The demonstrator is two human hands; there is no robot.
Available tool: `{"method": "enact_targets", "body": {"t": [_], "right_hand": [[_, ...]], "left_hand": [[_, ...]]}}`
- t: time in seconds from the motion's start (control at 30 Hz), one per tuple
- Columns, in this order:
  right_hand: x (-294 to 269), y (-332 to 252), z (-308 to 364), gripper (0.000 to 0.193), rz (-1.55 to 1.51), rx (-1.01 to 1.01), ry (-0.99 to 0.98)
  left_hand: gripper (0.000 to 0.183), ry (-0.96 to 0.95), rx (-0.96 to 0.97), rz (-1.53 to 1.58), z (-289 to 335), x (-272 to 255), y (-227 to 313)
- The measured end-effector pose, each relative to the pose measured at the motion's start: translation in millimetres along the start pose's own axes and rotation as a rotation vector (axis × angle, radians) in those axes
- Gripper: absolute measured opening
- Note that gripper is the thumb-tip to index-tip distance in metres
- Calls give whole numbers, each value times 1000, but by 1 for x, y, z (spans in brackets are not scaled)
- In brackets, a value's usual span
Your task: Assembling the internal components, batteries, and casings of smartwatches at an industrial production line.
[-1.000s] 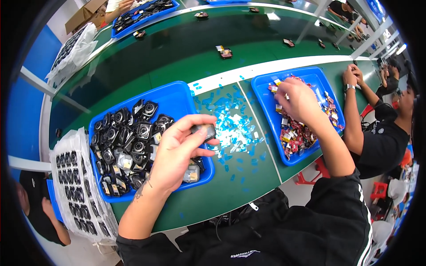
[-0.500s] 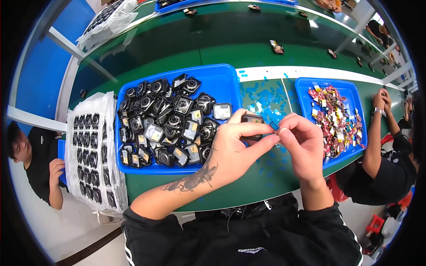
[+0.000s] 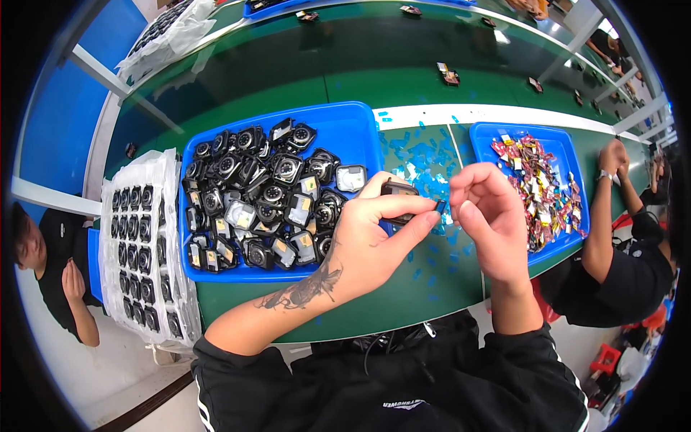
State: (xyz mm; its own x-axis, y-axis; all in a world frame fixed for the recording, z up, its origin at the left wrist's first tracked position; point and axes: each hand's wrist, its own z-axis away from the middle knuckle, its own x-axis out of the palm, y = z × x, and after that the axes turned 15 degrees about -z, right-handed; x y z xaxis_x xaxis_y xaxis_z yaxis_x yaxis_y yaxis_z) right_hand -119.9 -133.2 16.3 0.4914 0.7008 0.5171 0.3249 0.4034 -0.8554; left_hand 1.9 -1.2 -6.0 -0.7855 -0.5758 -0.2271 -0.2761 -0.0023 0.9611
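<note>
My left hand (image 3: 371, 234) is closed around a black watch case (image 3: 400, 189), mostly covered by the fingers. At its thumb and forefinger tips sits a small dark piece with a blue tint (image 3: 440, 206); whether it is part of the case I cannot tell. A short gap to the right, my right hand (image 3: 498, 227) is raised with curled fingers and the thumb apart, and nothing shows in it. Small blue film pieces (image 3: 425, 153) lie scattered on the green bench beyond and below both hands.
On the left stands a blue tray (image 3: 353, 119) heaped with black watch cases, beside stacked white packing trays (image 3: 108, 216) of similar parts. A second blue tray (image 3: 484, 131) on the right holds small red, yellow and white components. Co-workers sit at both sides. A green conveyor belt (image 3: 374, 79) carries several parts.
My right hand has drawn back from the left fingertips, where both hands met at a small blue piece. Its fingers have come apart. My left hand still holds the watch case.
</note>
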Motion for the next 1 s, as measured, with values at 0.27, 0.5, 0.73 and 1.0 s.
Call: {"method": "enact_targets", "body": {"t": [0.27,0.5,0.73,1.0], "right_hand": [[-3,-10,-11,10,734,-220,-211],[2,-13,-12,11,748,-107,-168],[-2,-8,-15,14,889,-293,-314],[-10,-9,-3,20,1213,-364,-192]], "left_hand": [[14,-18,82,-164,-1,1,-2],[14,-30,44,-162,-1,0,0],[13,2,14,-150,-3,1,-2],[16,-145,-162,27,-7,-4,-5]]}}
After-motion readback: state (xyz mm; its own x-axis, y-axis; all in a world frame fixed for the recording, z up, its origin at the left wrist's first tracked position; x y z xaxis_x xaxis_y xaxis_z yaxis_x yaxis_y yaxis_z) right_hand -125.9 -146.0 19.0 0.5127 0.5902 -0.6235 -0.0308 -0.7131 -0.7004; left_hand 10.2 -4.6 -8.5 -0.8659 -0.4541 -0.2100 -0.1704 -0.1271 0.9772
